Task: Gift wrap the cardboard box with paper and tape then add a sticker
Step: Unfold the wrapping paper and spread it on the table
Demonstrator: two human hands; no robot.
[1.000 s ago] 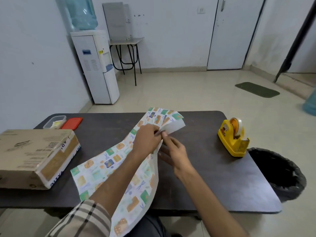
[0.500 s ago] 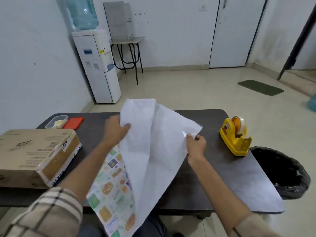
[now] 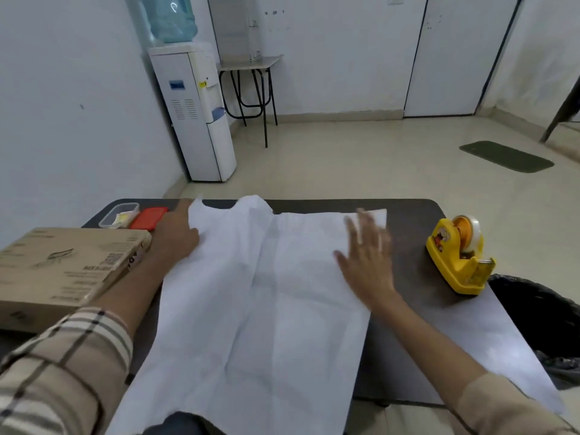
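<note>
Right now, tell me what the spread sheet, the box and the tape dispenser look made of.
Wrapping paper: thin matte paper, white side up, fold creases showing. Cardboard box: brown corrugated-looking card, printed, dull. Tape dispenser: glossy yellow moulded plastic, probably.

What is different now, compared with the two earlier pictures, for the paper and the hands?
The wrapping paper, earlier folded and then lifted open, now lies spread on the table, white side up. The left hand and right hand have let go of its edges and press flat on it. The cardboard box and tape dispenser have not moved.
</note>
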